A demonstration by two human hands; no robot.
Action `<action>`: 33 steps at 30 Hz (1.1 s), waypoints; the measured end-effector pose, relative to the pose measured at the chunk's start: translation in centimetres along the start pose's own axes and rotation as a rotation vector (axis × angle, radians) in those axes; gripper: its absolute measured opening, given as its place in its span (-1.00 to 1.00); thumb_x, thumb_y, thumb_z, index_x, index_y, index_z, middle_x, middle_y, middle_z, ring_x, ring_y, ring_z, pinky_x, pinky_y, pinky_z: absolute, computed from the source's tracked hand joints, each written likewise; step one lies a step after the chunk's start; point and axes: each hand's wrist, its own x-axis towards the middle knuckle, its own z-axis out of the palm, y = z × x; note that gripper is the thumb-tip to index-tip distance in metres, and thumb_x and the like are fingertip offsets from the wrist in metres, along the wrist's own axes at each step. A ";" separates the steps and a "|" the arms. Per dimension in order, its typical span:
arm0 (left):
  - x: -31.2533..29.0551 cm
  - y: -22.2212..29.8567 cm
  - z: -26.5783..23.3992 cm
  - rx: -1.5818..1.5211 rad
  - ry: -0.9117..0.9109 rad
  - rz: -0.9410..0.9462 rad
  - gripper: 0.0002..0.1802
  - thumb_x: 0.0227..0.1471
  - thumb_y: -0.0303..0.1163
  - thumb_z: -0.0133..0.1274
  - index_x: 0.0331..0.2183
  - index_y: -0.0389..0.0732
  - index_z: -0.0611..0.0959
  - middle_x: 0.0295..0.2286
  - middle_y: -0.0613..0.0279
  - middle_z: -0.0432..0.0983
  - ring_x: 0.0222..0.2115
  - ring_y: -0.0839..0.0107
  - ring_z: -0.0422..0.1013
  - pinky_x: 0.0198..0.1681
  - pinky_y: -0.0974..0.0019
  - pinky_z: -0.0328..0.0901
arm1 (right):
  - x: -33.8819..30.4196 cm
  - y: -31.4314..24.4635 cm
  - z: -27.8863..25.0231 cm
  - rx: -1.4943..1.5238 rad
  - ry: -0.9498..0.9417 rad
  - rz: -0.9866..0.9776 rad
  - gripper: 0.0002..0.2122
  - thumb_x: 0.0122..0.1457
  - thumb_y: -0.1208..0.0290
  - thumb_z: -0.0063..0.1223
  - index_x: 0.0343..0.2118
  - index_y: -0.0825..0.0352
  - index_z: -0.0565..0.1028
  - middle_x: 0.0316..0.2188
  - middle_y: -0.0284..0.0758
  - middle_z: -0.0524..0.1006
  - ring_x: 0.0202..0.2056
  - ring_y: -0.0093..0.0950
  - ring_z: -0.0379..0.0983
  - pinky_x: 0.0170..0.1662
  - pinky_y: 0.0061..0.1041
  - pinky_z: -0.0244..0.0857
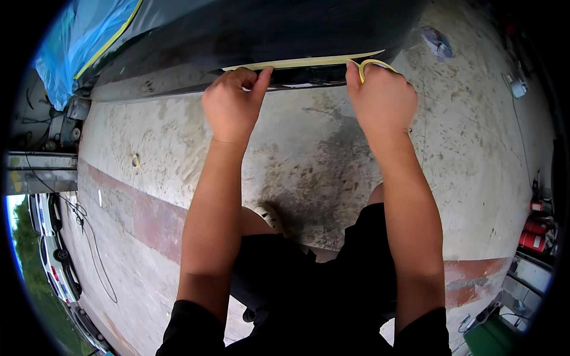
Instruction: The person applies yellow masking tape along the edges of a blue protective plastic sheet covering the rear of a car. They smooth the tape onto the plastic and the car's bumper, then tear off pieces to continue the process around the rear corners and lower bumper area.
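A strip of yellow masking tape runs along the lower part of a dark, glossy car body panel, just above a black recessed section. My left hand is at the strip's left part, fingers curled and thumb pressed near the tape's lower edge; its fingertips are partly hidden. At the other end, my right hand grips the roll of masking tape, its thumb up against the strip. Most of the roll is hidden behind that hand. The strip looks taut between both hands.
Blue plastic film edged with yellow tape covers the car's left side. On the stained concrete floor lie a tape ring, a crumpled plastic bag and a cable. Red canisters stand at the right. Parked cars show outside left.
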 end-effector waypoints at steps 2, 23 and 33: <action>0.1 0.6 0.2 -0.010 -0.025 0.000 -0.65 -0.10 -0.12 0.40 -0.62 -0.17 0.70 -0.68 0.28 0.57 -0.69 0.32 0.46 -0.57 0.33 0.30 | 0.1 -0.1 0.1 0.005 -0.007 -0.006 -0.58 0.20 -0.02 0.10 -0.63 0.21 0.53 -0.68 -0.22 0.55 -0.60 -0.14 0.54 -0.49 -0.24 0.44; 1.0 8.3 3.9 -0.043 -0.129 -0.164 -0.46 -0.16 0.03 0.43 -0.72 -0.27 0.68 -0.86 0.21 0.34 -0.84 0.37 0.20 -0.66 0.34 0.17 | -0.6 7.3 -4.3 0.729 -0.370 -0.367 -0.68 0.13 0.17 0.22 -0.63 0.28 0.55 -0.65 -0.23 0.52 -0.54 -0.19 0.50 -0.38 -0.28 0.42; 0.6 9.0 4.3 -0.056 -0.094 -0.079 -0.53 -0.11 -0.08 0.43 -0.71 -0.27 0.69 -0.83 0.22 0.41 -0.82 0.41 0.29 -0.62 0.36 0.22 | 2.8 8.3 -1.5 0.071 -0.033 -0.167 -0.67 0.19 0.10 0.15 -0.56 0.24 0.62 -0.64 -0.27 0.58 -0.57 -0.26 0.57 -0.48 -0.31 0.44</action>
